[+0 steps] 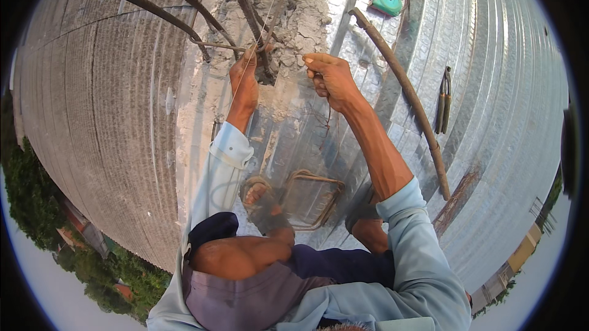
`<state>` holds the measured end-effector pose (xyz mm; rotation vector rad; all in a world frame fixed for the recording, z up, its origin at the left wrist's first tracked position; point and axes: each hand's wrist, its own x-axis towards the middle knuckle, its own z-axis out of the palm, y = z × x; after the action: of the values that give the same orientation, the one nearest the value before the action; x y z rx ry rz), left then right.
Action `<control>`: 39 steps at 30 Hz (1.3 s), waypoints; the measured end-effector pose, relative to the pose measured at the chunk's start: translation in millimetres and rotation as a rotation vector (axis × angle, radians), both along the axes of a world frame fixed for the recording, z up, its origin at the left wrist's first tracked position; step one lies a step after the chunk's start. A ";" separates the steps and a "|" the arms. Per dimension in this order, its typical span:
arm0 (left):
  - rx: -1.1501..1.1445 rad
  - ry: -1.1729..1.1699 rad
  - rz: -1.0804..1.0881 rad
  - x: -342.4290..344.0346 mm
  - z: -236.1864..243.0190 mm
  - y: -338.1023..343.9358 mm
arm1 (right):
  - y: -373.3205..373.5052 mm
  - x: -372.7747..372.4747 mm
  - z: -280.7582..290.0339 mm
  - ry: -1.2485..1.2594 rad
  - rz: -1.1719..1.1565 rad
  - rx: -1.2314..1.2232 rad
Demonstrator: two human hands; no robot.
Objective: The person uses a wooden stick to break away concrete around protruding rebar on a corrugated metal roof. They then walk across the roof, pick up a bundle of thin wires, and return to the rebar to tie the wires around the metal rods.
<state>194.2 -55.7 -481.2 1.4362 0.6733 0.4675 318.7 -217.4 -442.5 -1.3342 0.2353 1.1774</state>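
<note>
Several ribbed steel bars (245, 9) rise from a rough concrete stub. A thinner bent rod, a stirrup (218, 45), crosses them low down. My left hand (245, 85) is closed at this rod, its fingertips against it beside a thick bar; part of the grip is hidden. A pale string (270, 12) runs down past that hand. To the right, apart from the bars, my right hand (331, 79) is closed in a pinch. Thin dark tie wire (327, 125) hangs below it and seems to come from its fingers.
Corrugated metal sheeting (503, 85) spreads around the broken concrete (307, 18). On the right lie a green tape measure (386, 1), a long rusty rod (405, 82) and dark-handled pliers (443, 101). Bent steel stirrups (334, 199) lie between my feet. Trees (30, 196) show beyond the roof edge.
</note>
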 end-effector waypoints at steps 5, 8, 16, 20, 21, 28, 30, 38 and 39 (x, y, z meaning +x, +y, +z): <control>-0.294 -0.080 -0.028 8.3 -4.5 -1.6 | -0.1 3.2 -5.3 -0.025 -0.006 -0.024; -0.284 -0.167 -0.014 5.7 -25.7 1.7 | 4.5 -2.0 -1.1 -0.039 -0.017 -0.028; -0.261 -0.167 0.032 5.3 -28.9 -6.1 | 18.0 15.5 -3.2 -0.581 0.370 -0.166; 0.109 0.023 0.074 6.2 8.1 -6.0 | 35.0 28.2 -4.0 -0.886 0.570 -0.227; 0.108 0.018 0.013 3.9 6.4 0.1 | 41.7 29.5 -4.9 -0.984 0.562 -0.161; 0.742 0.283 0.036 -4.4 2.8 -9.5 | 63.0 21.0 2.1 -1.273 0.626 -0.272; 0.737 0.373 0.069 -4.0 8.0 -15.6 | 63.4 19.3 -10.1 -1.161 0.617 -0.199; 0.972 0.657 0.000 -3.2 17.3 -12.1 | 73.3 20.6 -26.1 -1.020 0.559 -0.020; 0.961 0.668 0.021 -4.8 16.2 -12.0 | 78.7 19.5 -26.8 -1.024 0.632 0.050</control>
<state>189.4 -67.7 -465.0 2.5520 1.0614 0.3243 338.2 -138.7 -469.3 -1.8553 -1.0021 0.8263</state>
